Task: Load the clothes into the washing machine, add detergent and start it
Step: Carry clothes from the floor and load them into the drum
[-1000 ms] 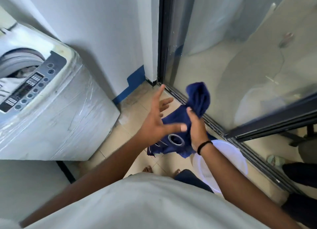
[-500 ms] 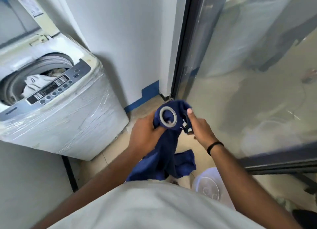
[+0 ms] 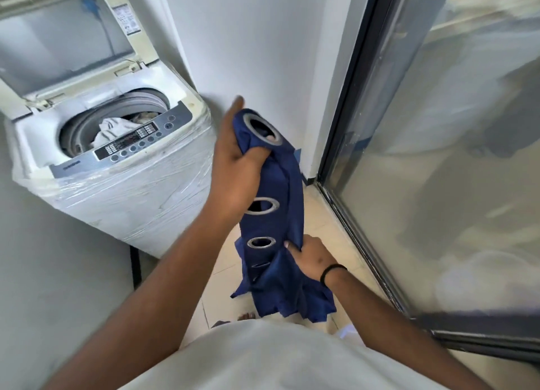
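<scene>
The left hand (image 3: 233, 167) is up high and grips the top of a dark blue curtain (image 3: 274, 214). Its fingers curl round the bunched cloth, just under a shiny metal ring (image 3: 263, 128) set in the fabric. The pointing finger sticks up straight behind the cloth.

The right hand (image 3: 311, 256) is lower down. It pinches the same curtain at its edge, with the fingers closed on a fold. A thin black band (image 3: 331, 272) goes round that wrist.

The curtain hangs in the air between the two hands, long and narrow, like a soft rope. The cloth is smooth and a bit shiny. More round silver rings run down it in a row, and you can see through their holes. The bottom end hangs in loose, floppy folds above the pale floor tiles (image 3: 321, 214).

To the left stands a white washing machine (image 3: 131, 191). It opens at the top, and its lid (image 3: 67, 38) stands up. Crinkly clear plastic wrap covers its sides. A grey strip with small round buttons (image 3: 131, 144) runs along the front. Inside the round tub lies some white cloth (image 3: 112, 128). The curtain is near the machine but not in it.

To the right is a big glass door (image 3: 438, 155) with a dark frame. The person's white shirt (image 3: 277, 360) fills the bottom.
</scene>
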Demonstrator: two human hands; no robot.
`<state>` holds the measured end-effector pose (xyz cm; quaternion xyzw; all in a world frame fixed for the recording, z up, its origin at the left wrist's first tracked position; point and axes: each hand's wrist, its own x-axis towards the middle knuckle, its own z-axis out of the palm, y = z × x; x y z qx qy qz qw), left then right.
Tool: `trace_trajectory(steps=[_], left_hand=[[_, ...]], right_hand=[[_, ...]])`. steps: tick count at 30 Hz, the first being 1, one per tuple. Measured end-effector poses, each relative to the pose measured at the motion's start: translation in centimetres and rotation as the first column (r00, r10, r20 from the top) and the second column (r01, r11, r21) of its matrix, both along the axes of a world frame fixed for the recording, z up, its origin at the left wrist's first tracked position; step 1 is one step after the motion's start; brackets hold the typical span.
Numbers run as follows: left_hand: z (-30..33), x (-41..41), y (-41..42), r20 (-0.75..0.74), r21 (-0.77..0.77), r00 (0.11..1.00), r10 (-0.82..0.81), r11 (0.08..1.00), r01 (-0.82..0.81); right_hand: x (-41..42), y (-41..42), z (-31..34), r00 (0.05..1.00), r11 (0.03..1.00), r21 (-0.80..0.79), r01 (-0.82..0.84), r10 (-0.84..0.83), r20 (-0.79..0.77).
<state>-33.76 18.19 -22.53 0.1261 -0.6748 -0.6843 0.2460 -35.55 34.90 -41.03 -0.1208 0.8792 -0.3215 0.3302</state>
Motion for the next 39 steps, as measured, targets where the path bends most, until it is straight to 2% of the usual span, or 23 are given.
trace_trajectory(steps=[3, 6, 9, 12, 14, 16, 18, 21, 23, 24, 26, 28, 29, 32, 34, 36, 39], left_hand=[[-1.4, 0.4, -2.4, -0.041, -0.138, 0.999, -0.031, 0.99, 0.025], [-4.3, 1.7, -3.0, 0.042, -0.236, 0.999, -0.027, 0.971, 0.036], [-7.8, 3.3, -1.1, 0.224, -0.151, 0.969, -0.1, 0.979, 0.136], [-10.9, 4.6, 0.5, 0.447, -0.14, 0.869, -0.212, 0.943, 0.303], [-12.4, 5.5, 1.2, 0.529, -0.148, 0.801, -0.281, 0.899, 0.413], [-13.0, 6.1, 1.9, 0.559, -0.205, 0.805, -0.198, 0.908, 0.365], [-12.9, 5.9, 2.9, 0.518, -0.268, 0.853, -0.06, 0.936, 0.228], [-12.8, 4.3, 3.7, 0.465, -0.343, 0.877, 0.119, 0.938, 0.055], [-12.5, 3.5, 3.9, 0.47, -0.326, 0.872, 0.136, 0.945, 0.028], [-12.2, 3.2, 4.0, 0.476, -0.294, 0.87, 0.131, 0.956, 0.017], [-11.7, 2.9, 4.1, 0.446, -0.183, 0.889, 0.103, 0.983, -0.022], [-10.5, 2.6, 4.3, 0.395, -0.081, 0.915, 0.079, 0.995, -0.051], [-9.9, 2.4, 4.3, 0.368, -0.043, 0.927, 0.074, 0.997, -0.063], [-7.5, 1.9, 4.0, 0.319, 0.035, 0.945, 0.071, 0.996, -0.086], [-6.1, 1.6, 3.7, 0.3, 0.08, 0.954, 0.014, 0.996, -0.04], [-4.8, 1.4, 3.8, 0.284, 0.117, 0.959, -0.025, 0.993, -0.009], [-3.5, 0.8, 3.5, 0.229, 0.159, 0.973, -0.038, 0.987, 0.001]], right_hand=[[-1.5, 0.4, 0.6, 0.996, 0.998, -0.024, 0.058, -0.06, -0.066], [-2.6, 0.3, 2.1, 0.969, 0.945, -0.213, 0.248, -0.243, 0.052], [-3.3, -0.9, 5.0, 0.926, 0.86, -0.348, 0.375, -0.325, 0.194], [-3.5, -2.6, 9.1, 0.906, 0.768, -0.48, 0.424, -0.357, 0.229], [-3.8, -2.8, 12.2, 0.862, 0.654, -0.563, 0.505, -0.414, 0.292], [-4.1, -2.5, 14.9, 0.817, 0.524, -0.629, 0.574, -0.407, 0.408], [-3.7, -2.3, 16.9, 0.818, 0.484, -0.659, 0.575, -0.321, 0.478], [-2.1, -2.7, 18.1, 0.857, 0.576, -0.643, 0.504, -0.24, 0.457], [-1.6, -2.6, 17.8, 0.904, 0.617, -0.664, 0.422, -0.228, 0.363], [-1.7, -2.3, 17.3, 0.942, 0.643, -0.689, 0.334, -0.218, 0.253], [-2.1, -1.2, 16.1, 0.986, 0.761, -0.648, 0.043, -0.137, -0.096], [-2.2, 0.1, 14.7, 0.921, 0.856, -0.467, -0.221, 0.027, -0.388], [-2.2, 0.8, 13.8, 0.883, 0.879, -0.373, -0.297, 0.103, -0.458], [-2.5, 2.8, 11.0, 0.805, 0.901, -0.133, -0.413, 0.293, -0.517], [-2.9, 3.6, 9.6, 0.752, 0.898, -0.08, -0.433, 0.312, -0.58], [-3.5, 3.9, 8.8, 0.75, 0.906, -0.149, -0.396, 0.225, -0.622], [-4.3, 4.0, 8.2, 0.863, 0.899, -0.34, -0.277, 0.077, -0.5]])
